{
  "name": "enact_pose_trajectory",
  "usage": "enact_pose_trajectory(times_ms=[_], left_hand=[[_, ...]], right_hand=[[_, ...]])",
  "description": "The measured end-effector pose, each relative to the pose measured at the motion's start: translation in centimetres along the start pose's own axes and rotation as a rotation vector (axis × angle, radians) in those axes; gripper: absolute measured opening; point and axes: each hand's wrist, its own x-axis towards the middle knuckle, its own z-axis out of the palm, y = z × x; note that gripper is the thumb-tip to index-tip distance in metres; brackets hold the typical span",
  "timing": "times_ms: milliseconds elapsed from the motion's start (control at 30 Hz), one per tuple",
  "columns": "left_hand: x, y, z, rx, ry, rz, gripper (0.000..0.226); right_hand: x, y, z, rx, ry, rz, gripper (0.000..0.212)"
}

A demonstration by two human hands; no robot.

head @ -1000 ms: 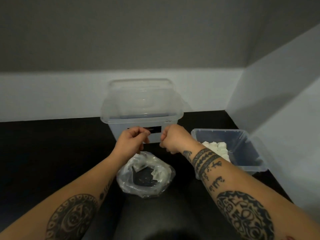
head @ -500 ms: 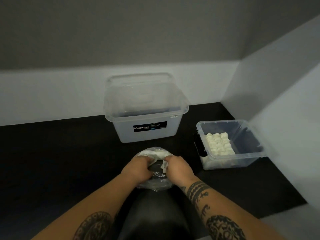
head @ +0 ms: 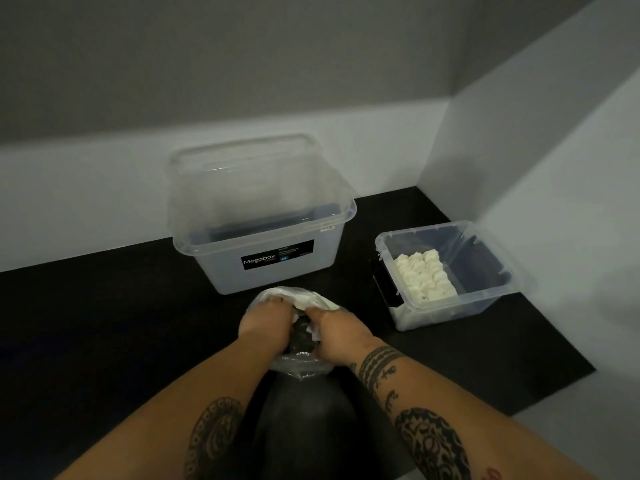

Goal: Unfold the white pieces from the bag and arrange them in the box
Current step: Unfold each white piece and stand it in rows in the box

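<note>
Hands meet inside the clear bag (head: 298, 367) toward the black mat's (head: 104, 323) near edge: left hand (head: 265, 318) and right hand (head: 337, 332) curl inward, fingertips buried in plastic, so their grip cannot be told. White pieces (head: 424, 277) sit in the small box (head: 460, 308) by the right edge.

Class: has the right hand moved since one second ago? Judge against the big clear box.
Yes. The right hand came down from in front of the big clear box into the bag.
</note>
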Motion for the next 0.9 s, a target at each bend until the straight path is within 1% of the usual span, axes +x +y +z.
enact_pose_trajectory(times_ms=[67,100,167,267,333,433,467,533,567,600,633,700,733,767,800,900], left_hand=[[-0.1,-0.4,-0.3,0.030,0.041,0.013,0.041],[-0.5,-0.7,-0.4,0.048,0.091,0.040,0.040],[-1.4,-1.3,-0.3,0.080,0.175,0.131,0.042],[-2.1,-2.2,-0.2,0.080,0.223,0.229,0.036],[-2.1,-3.0,-0.2,-0.038,0.246,0.234,0.030],[-2.5,-3.8,-0.2,-0.376,0.331,0.131,0.026],[-2.5,-3.9,-0.3,-0.484,0.349,0.086,0.024],[-2.6,-3.5,-0.6,-0.658,0.321,0.025,0.021],[-2.5,-3.3,-0.7,-0.710,0.300,0.017,0.020],[-2.4,-3.0,-0.7,-0.731,0.283,0.013,0.018],[-2.3,-2.8,-0.8,-0.736,0.274,0.011,0.018],[-2.0,-2.3,-0.7,-0.705,0.280,0.016,0.022],[-1.8,-2.0,-0.6,-0.681,0.283,0.019,0.025],[-1.6,-1.7,-0.5,-0.658,0.285,0.016,0.026],[-1.6,-1.4,-0.5,-0.645,0.276,0.006,0.025],[-0.9,-0.8,0.3,-0.663,0.271,-0.004,0.027]], right_hand=[[0.1,0.3,-0.4,0.027,0.001,0.003,0.071],[0.1,0.4,-0.6,0.051,0.011,0.005,0.073],[0.3,0.5,-0.7,0.100,0.030,0.010,0.075],[0.6,0.5,-0.8,0.232,0.087,0.048,0.070],[0.9,0.8,-0.8,0.276,0.124,0.069,0.060],[1.0,1.2,-0.7,0.387,0.199,0.110,0.048],[0.9,1.2,-0.5,0.457,0.256,0.132,0.042],[0.7,1.3,-0.1,0.559,0.433,0.185,0.029],[0.7,1.3,0.2,0.548,0.509,0.201,0.026],[0.6,1.2,0.5,0.516,0.539,0.203,0.029],[0.7,1.1,0.8,0.492,0.524,0.199,0.038],[0.9,0.9,1.2,0.476,0.420,0.228,0.060],[1.2,0.7,1.4,0.454,0.362,0.258,0.066],[1.6,0.7,1.5,0.442,0.320,0.280,0.066],[2.1,0.9,1.7,0.470,0.306,0.291,0.059],[3.1,1.7,1.5,0.657,0.279,0.321,0.029]])
